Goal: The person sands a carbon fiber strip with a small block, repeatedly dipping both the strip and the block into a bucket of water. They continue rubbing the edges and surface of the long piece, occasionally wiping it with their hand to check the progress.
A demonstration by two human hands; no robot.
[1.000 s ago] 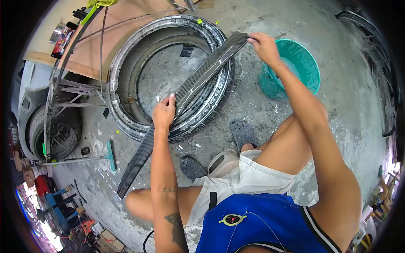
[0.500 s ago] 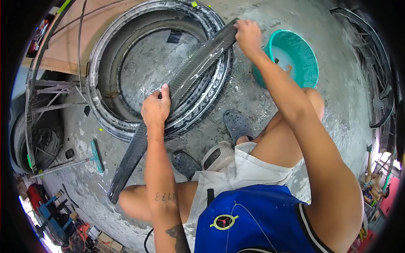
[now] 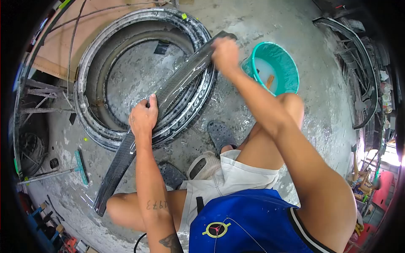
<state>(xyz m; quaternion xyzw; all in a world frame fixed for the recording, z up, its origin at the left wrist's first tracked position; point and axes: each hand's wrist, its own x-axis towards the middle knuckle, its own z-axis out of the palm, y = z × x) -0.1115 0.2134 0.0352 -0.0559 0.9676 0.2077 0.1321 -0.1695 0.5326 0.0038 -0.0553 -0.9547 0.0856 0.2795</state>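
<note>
The left hand (image 3: 143, 118) clasped the carbon strip (image 3: 168, 90) at its middle, while the right hand (image 3: 223, 52), toward two o'clock, pressed its far end over the tyre (image 3: 90, 122).

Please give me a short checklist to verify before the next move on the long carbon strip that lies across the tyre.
1. Left hand grips the carbon strip near its middle: ok.
2. Right hand is on the far end of the strip: ok, though it is blurred, so whether it holds a cloth or pad: cannot tell.
3. Strip rests on the tyre as support: ok.
4. Near end of the strip clear of the left knee: ok.
5. Teal basin upright beside the right arm, with milky liquid inside: ok.
6. Both feet planted in the clogs: cannot tell.
</note>
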